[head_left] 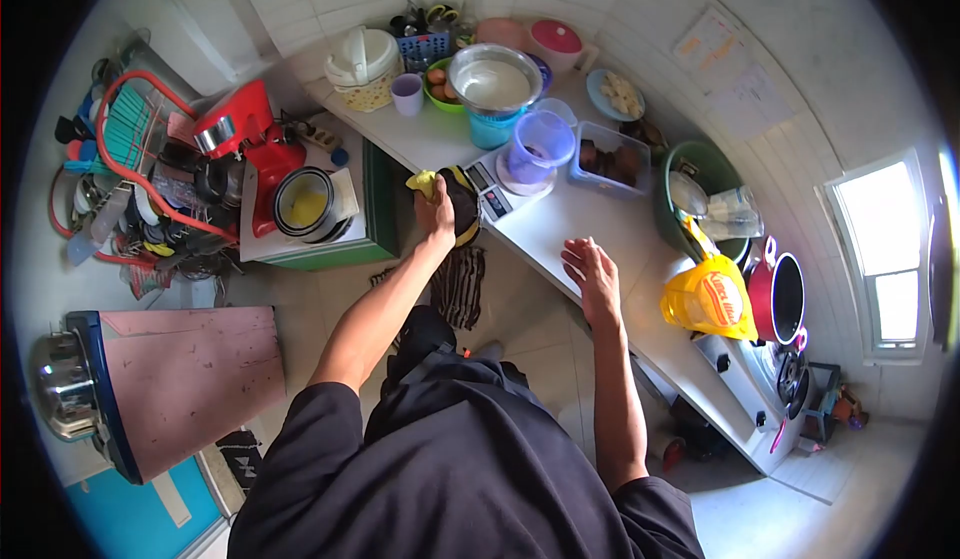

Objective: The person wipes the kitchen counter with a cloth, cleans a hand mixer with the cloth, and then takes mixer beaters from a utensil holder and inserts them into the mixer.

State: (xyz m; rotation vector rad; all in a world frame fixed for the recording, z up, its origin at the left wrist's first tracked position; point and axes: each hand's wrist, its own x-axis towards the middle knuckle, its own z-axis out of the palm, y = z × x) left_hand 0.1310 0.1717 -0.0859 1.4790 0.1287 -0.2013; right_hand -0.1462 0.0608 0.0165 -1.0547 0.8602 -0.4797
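My left hand (437,217) reaches out past the counter's left edge, its fingers closed on a crumpled yellow piece (421,183), cloth or wrapper, I cannot tell which. Just beside that hand is a black and yellow round-sided object (466,207), partly hidden. My right hand (596,281) hovers above the front of the white counter (550,244), fingers apart, with nothing in it. Nearest to both hands are a kitchen scale (492,199) and a purple translucent container (541,147).
A red stand mixer (262,154) and a bowl with yellow contents (305,203) stand left. Behind the scale are a steel bowl (497,81) and a plastic box of dark pieces (632,181). At right are a yellow bag (712,299), a pink pot (777,299) and a stove (735,384).
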